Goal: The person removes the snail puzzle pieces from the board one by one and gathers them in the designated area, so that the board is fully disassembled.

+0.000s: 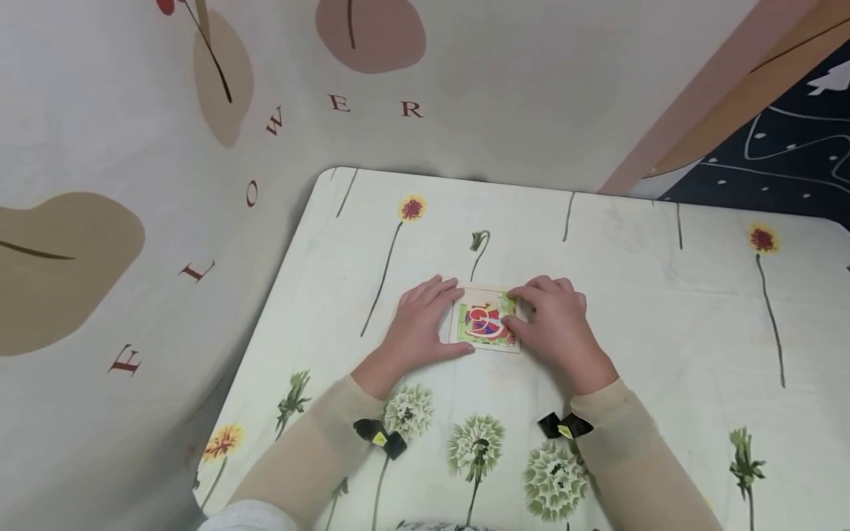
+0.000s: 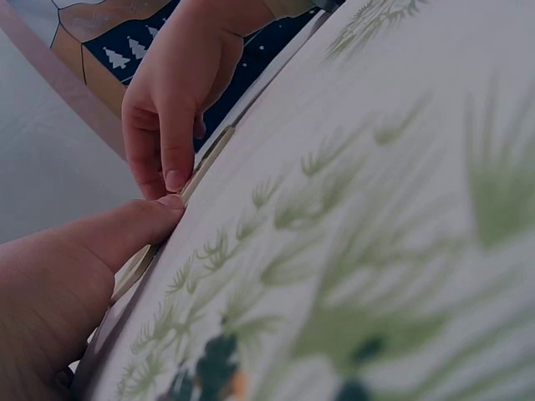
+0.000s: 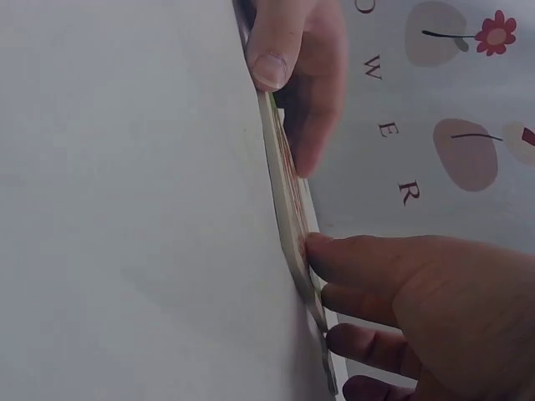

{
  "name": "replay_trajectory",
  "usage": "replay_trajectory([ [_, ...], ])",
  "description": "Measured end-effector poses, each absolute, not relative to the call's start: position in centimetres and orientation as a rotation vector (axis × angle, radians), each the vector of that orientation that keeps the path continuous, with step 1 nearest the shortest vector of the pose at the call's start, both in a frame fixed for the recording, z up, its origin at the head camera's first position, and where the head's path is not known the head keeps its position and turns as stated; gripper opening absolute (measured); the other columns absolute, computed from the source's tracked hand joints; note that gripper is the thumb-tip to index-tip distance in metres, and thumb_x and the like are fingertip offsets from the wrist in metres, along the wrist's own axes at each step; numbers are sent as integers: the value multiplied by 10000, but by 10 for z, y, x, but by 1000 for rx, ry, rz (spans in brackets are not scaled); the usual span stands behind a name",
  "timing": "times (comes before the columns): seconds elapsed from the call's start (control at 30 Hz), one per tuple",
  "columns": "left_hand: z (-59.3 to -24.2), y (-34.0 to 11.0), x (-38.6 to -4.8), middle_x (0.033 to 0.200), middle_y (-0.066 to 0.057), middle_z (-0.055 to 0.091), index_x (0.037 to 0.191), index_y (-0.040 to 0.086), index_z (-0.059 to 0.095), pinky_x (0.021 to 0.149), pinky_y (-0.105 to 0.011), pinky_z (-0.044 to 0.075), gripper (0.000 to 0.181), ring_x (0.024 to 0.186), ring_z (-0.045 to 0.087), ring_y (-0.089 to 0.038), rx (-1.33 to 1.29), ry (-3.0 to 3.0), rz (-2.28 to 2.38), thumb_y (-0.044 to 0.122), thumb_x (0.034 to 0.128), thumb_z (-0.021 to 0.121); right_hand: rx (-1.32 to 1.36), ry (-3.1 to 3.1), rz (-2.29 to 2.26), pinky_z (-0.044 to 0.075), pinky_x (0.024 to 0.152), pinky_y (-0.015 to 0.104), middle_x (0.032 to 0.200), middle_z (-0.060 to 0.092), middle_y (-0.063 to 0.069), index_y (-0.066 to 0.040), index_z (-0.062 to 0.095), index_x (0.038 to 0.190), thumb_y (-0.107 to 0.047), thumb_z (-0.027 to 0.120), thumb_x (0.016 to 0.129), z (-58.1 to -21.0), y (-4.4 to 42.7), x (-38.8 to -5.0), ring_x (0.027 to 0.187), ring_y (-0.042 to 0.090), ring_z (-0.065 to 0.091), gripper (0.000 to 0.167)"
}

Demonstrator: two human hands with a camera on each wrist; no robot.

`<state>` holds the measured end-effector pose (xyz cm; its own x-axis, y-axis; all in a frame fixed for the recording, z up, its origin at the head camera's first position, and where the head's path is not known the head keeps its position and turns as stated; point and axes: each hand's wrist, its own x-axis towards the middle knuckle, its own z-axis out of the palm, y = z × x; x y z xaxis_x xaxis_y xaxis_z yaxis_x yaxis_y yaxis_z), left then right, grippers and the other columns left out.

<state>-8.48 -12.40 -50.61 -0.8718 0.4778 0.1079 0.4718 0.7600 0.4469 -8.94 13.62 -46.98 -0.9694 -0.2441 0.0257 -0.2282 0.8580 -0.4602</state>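
A small flat jigsaw puzzle [image 1: 486, 324] with a pale wooden rim lies on the table, showing a red, purple and green picture. My left hand [image 1: 420, 324] holds it at the left, thumb along the near edge and fingers at the far left corner. With thumb and index fingertip apart, my right hand [image 1: 556, 321] touches the right part of the picture; its other fingers are curled. In the right wrist view the puzzle [image 3: 288, 196] appears edge-on between both hands. Whether the right fingers pinch a piece or only press is unclear.
A pale flower-printed cloth [image 1: 651, 317] covers the table. Behind the far edge hangs a printed curtain [image 1: 505, 96], which continues down the left side. Black wrist straps [image 1: 380, 438] sit on both forearms.
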Motion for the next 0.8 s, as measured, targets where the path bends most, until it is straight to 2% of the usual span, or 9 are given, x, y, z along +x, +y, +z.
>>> replay_trajectory([
  [0.5, -504, -123, -85, 1657, -65, 449, 1555, 102, 538, 1222, -568, 304, 968, 1578, 303, -302, 793, 2929, 743, 616, 807, 873, -321, 2923, -738, 344, 966, 635, 1247, 637, 139, -111, 764, 1245, -320, 920, 862, -468, 139, -96, 1205, 413, 480, 464],
  [0.8, -504, -123, -85, 1655, -68, 451, 1554, 100, 539, 1223, -571, 302, 966, 1576, 306, -304, 793, 2928, 745, 612, 807, 874, -314, 2925, -788, 350, 949, 640, 1242, 615, 153, -99, 764, 1226, -282, 916, 868, -468, 138, -95, 1202, 424, 466, 430],
])
